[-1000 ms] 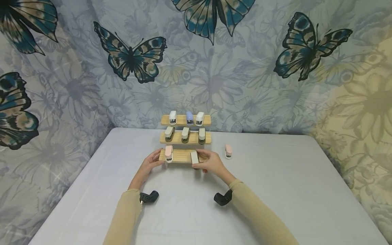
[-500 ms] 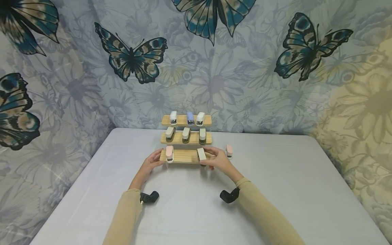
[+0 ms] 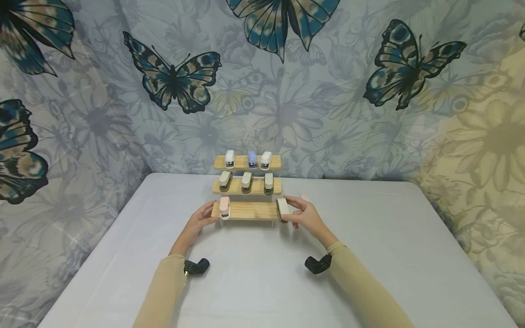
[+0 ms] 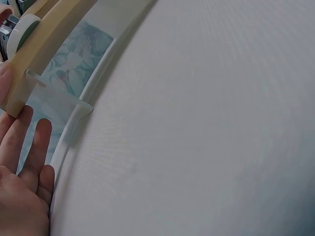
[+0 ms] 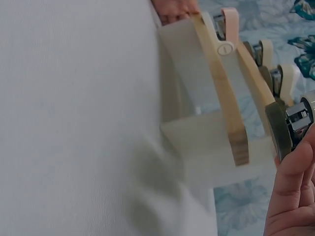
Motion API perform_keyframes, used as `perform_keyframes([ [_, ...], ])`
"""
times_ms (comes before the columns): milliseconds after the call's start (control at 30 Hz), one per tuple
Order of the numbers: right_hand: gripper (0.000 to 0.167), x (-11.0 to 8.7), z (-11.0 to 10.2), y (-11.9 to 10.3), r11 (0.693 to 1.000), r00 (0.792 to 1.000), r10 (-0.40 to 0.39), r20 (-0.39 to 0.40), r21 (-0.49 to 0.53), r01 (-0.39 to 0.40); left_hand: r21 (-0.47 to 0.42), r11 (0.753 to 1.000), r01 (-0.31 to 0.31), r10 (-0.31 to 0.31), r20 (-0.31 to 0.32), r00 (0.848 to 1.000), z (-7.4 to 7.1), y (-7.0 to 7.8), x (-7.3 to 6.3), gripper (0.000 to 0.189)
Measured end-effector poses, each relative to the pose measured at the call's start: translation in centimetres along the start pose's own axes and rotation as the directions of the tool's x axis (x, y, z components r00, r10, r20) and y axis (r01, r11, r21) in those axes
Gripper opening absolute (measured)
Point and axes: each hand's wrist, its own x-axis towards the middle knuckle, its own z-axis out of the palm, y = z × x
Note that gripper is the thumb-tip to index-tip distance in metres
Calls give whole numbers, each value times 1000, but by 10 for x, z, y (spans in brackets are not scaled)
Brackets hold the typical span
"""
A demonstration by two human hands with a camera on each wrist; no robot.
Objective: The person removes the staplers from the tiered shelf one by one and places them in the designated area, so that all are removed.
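A tiered wooden rack with clear supports stands at the table's middle; its lowest board [image 3: 254,210] carries one pink stapler [image 3: 224,206] at the left. My left hand [image 3: 196,224] grips that board's left end, thumb above and a finger beneath, as the left wrist view shows. Between the thumb and fingers of my right hand [image 3: 306,217] is a cream stapler [image 3: 283,208] with a dark grey base. In the right wrist view this stapler [image 5: 279,129] is off the board, just beyond its right end. A second pink stapler [image 3: 304,197] is mostly hidden behind my right hand.
Three cream staplers stand on the middle board [image 3: 257,186]. On the top board [image 3: 239,162] are two white staplers and a blue stapler [image 3: 252,160]. A white cloth covers the table [image 3: 254,282], and a butterfly-patterned curtain [image 3: 320,114] hangs behind it.
My right hand has moved the cream stapler rightward along the lowest board and past its right end. It now covers most of the loose pink stapler. My left hand has stayed put.
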Motion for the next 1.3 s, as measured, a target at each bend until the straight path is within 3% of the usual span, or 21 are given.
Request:
perform_keyframes([
  [433,63,-16,-27,-11,999,997,36,-69,-6,-36,8,1000,20,-20,-12,1000,0,2,-1,65],
  [800,66,-8,-55,22,1000,989,12,-146,-18,-15,-4,1000,4,-4,-18,1000,1,0,-1,64],
  [1000,68,-6,-67,30,999,984,37,-173,29,-32,-12,1000,3,-3,-22,1000,0,0,-2,64],
  [1300,69,-8,-87,36,998,976,57,-209,6,-57,-11,1000,4,-4,-21,1000,1,2,-1,64],
])
